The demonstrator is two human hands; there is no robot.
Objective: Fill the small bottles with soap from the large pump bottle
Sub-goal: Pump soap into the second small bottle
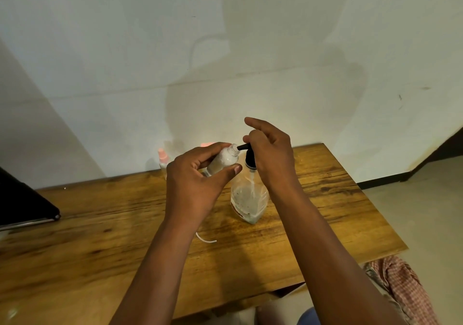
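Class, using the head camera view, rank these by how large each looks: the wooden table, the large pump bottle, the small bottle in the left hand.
1. Wooden table
2. Large pump bottle
3. Small bottle, though the left hand hides part of it.

Wooden table (100, 237) under pump bottle (248, 199), pink-capped bottle (163, 159), white strip (205, 238).

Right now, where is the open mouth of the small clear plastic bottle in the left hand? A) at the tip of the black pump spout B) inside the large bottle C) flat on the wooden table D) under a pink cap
A: the left hand holds the small clear plastic bottle tilted, uncapped mouth against the tip of the black pump spout.
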